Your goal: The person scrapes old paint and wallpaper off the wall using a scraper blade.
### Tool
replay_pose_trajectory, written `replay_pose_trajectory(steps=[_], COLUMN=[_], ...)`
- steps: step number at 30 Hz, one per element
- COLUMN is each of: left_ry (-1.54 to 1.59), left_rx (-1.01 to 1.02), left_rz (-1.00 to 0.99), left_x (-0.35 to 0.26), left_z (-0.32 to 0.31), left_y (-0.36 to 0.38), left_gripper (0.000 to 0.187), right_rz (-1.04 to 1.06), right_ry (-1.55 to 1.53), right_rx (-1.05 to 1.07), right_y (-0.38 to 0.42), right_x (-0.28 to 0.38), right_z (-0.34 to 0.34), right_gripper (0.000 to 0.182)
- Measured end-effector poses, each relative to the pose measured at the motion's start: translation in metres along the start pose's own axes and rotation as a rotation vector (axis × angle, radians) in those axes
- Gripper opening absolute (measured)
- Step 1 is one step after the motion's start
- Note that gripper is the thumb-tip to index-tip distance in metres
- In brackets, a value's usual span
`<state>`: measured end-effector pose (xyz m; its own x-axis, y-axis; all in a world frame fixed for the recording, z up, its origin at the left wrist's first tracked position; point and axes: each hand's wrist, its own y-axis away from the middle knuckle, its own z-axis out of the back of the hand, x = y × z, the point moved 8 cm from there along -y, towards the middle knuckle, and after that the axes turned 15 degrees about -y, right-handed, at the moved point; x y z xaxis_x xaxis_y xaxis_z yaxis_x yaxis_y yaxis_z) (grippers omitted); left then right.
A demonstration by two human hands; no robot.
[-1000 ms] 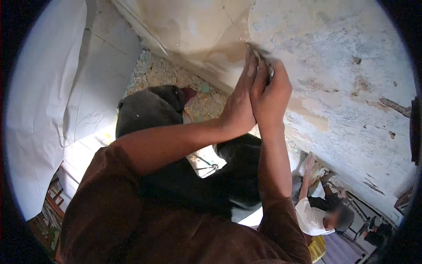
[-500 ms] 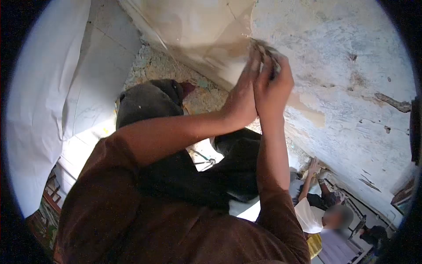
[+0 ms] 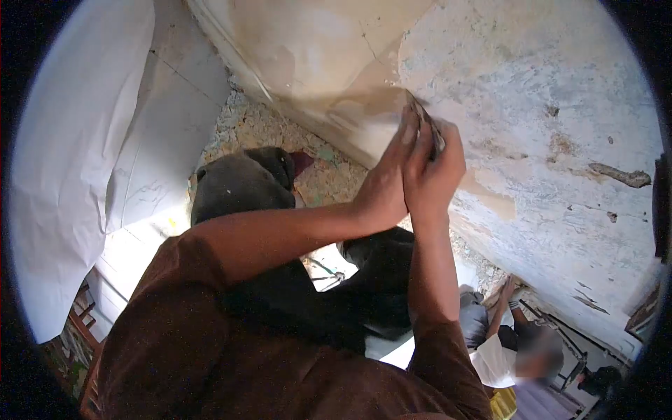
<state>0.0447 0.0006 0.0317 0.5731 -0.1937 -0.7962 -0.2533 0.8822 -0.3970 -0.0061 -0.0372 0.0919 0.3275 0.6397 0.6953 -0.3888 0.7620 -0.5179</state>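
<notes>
Both hands are raised together against the wall (image 3: 518, 133). A thin, dark flat scraper blade (image 3: 425, 119) lies along the wall surface at the fingertips. My right hand (image 3: 434, 164) is wrapped round it, fingers bent. My left hand (image 3: 385, 178) presses beside it, its fingers together and touching the blade's near side. The blade's edge meets the border between smooth beige plaster (image 3: 315, 63) and rough, whitish, flaking wall. Any handle is hidden by the fingers.
Plaster chips cover the floor (image 3: 241, 126) along the wall's foot. A white sheet (image 3: 70, 154) hangs at the left. My bent knee (image 3: 241, 185) is below the wall. At the lower right another person (image 3: 493, 360) reaches to the wall.
Both hands and the blade sit lower in view, and the wall has shifted down slightly too. The other person's head and arm have moved a little.
</notes>
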Motion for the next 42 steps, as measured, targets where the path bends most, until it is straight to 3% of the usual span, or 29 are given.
replay_pose_trajectory(steps=[3, 7, 20, 22, 42], left_ry=[-0.032, -0.020, -0.044, -0.003, -0.010], left_rx=[0.021, -0.016, 0.008, -0.017, -0.023], left_rz=[0.007, 0.020, 0.024, -0.023, -0.038], left_x=[0.003, 0.001, 0.003, 0.001, -0.005], left_z=[-0.003, -0.002, -0.001, 0.000, -0.003], left_y=[0.000, 0.001, 0.000, -0.002, 0.004], left_gripper=[0.076, 0.076, 0.075, 0.074, 0.083], right_rz=[-0.094, 0.052, -0.050, 0.043, 0.041], right_ry=[-0.022, -0.031, -0.024, 0.011, -0.052], right_rx=[-0.012, 0.005, 0.018, -0.041, -0.050], right_y=[-0.003, -0.002, -0.002, -0.003, 0.000], right_x=[-0.013, -0.003, -0.007, -0.005, -0.008], right_z=[-0.002, -0.002, -0.003, 0.000, 0.004], right_gripper=[0.009, 0.015, 0.013, 0.009, 0.014])
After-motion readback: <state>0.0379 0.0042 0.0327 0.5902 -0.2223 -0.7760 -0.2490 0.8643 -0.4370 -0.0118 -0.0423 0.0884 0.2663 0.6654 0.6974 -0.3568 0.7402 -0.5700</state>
